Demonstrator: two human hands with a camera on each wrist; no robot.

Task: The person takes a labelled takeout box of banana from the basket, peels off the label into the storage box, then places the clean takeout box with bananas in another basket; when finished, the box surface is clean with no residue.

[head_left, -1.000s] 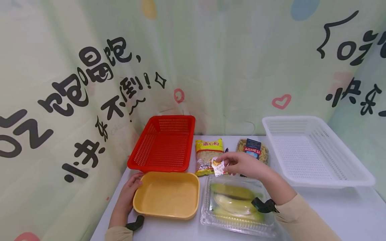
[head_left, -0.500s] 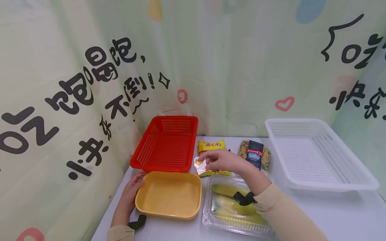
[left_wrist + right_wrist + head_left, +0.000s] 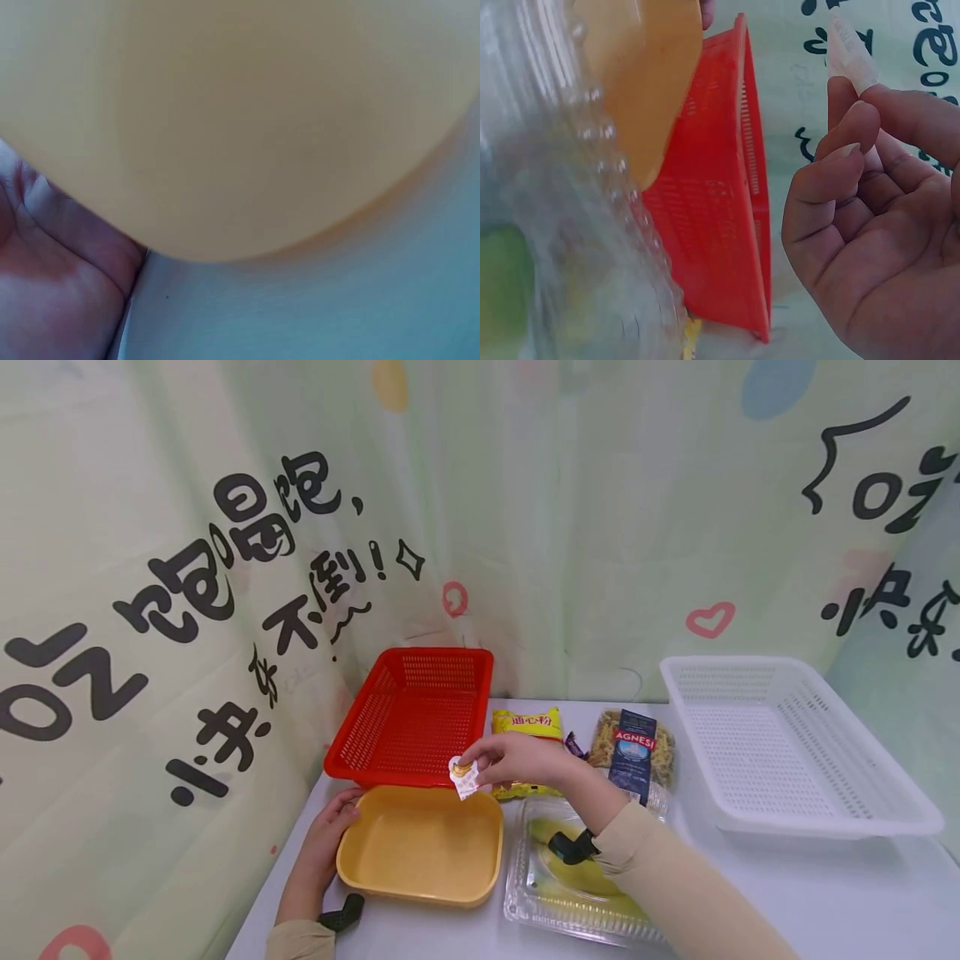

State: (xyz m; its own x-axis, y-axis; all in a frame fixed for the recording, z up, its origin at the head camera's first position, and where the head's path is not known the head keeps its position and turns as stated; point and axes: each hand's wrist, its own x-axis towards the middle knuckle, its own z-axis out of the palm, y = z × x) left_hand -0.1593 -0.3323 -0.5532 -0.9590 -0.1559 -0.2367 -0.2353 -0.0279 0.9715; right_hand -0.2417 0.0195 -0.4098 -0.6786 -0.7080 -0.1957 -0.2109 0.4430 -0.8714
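Yellow tub, head view: a shallow yellow plastic tub point(image 3: 420, 843) sits on the pale surface point(image 3: 825, 893) and serves as the landmark here.
Left hand: the left hand point(image 3: 324, 843) rests against the tub's left wall; whether its fingers wrap the rim cannot be told from this view.
Right hand: the right hand point(image 3: 517, 760) hovers over the tub's far right corner, fingers pinching a small white sachet point(image 3: 462, 776) by its upper edge.
Sachet: it hangs above the tub's far rim, not touching it.
Handling, as a judgement: the sachet looks very light, thin and floppy, likely a little slick; a pinch at a sealed edge should hold it best.
Behind the tub: a red mesh basket point(image 3: 412, 714).
Right of the tub: a clear clamshell of bananas point(image 3: 577, 877), with a yellow pasta bag point(image 3: 527, 723) and a blue-labelled pasta bag point(image 3: 633, 747) beyond it.
Far right of the tub: a white mesh basket point(image 3: 780, 743).
Left wrist view: the tub's yellow wall point(image 3: 240, 120) fills the frame, with the palm point(image 3: 52, 285) pressed beside it.
Right wrist view: thumb and fingers point(image 3: 851, 135) nip the sachet's lower end point(image 3: 847, 49); the red basket point(image 3: 720, 202) and the tub point(image 3: 641, 67) lie beyond.
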